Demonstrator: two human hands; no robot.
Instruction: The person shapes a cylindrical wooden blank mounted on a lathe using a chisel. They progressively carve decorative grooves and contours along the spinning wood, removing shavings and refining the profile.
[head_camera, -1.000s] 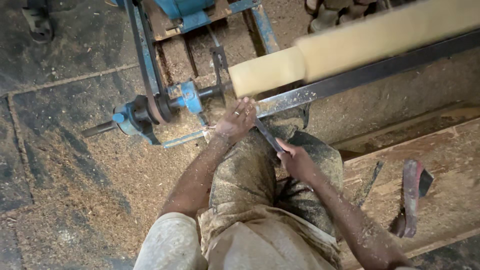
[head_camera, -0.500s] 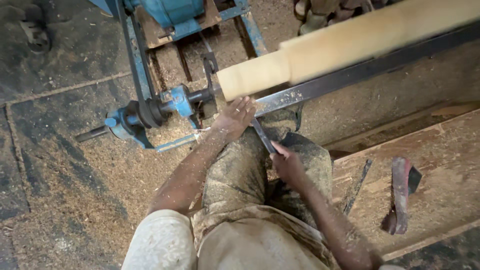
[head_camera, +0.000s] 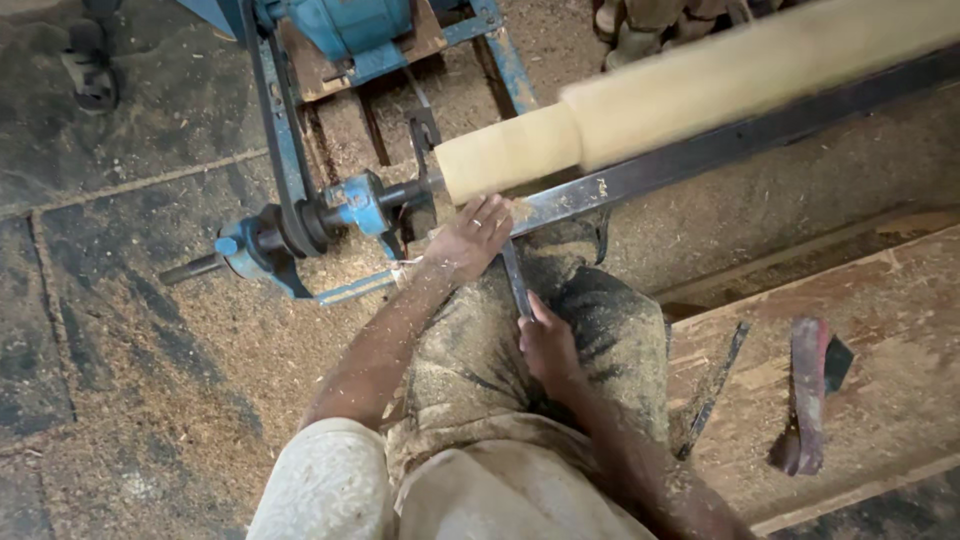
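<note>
A long pale wooden cylinder (head_camera: 700, 85) spins blurred on a blue lathe (head_camera: 340, 205), mounted at its left end on the lathe's spindle. A dark steel tool rest bar (head_camera: 690, 155) runs just below it. My left hand (head_camera: 470, 235) presses down on the blade of a metal chisel (head_camera: 515, 280) at the bar, close to the cylinder's left end. My right hand (head_camera: 545, 345) grips the chisel's lower end over my dust-covered knee. Wood chips fly near the left hand.
Sawdust covers the stone floor (head_camera: 130, 380) on the left. A wooden plank (head_camera: 870, 300) at the right carries a thin metal tool (head_camera: 715, 385) and a reddish-handled tool (head_camera: 805, 395). The blue motor housing (head_camera: 345, 25) sits at the top.
The view has shifted slightly, so the lathe and cylinder sit lower in the frame. Both hands keep the same hold on the chisel against the bar.
</note>
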